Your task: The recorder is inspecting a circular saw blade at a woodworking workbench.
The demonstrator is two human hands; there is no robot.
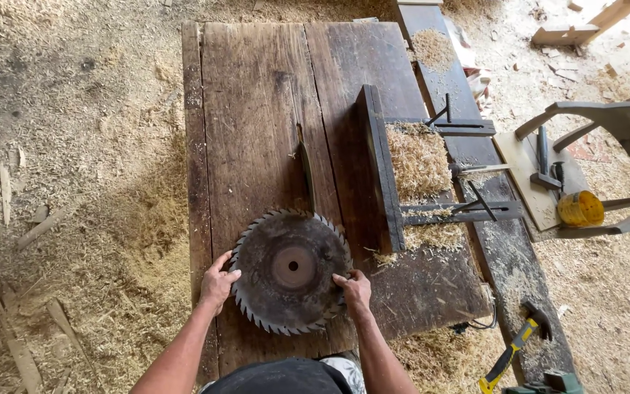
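A large round saw blade [290, 270], dark and rusty with teeth all around and a small centre hole, lies flat on the near part of a dark wooden saw table [257, 109]. My left hand [217, 283] grips the blade's left edge. My right hand [353, 290] grips its right edge. Just beyond the blade, a narrow slot [305, 166] in the tabletop runs away from me. A dark upright fence board [379, 166] stands to the right of the slot.
Sawdust piles [418, 159] lie behind the fence among metal rails [461, 213]. A yellow-handled hammer [515, 347] rests at lower right. A wooden chair frame [621, 120] holds a yellow container [580, 209]. Sawdust and wood scraps cover the ground all around.
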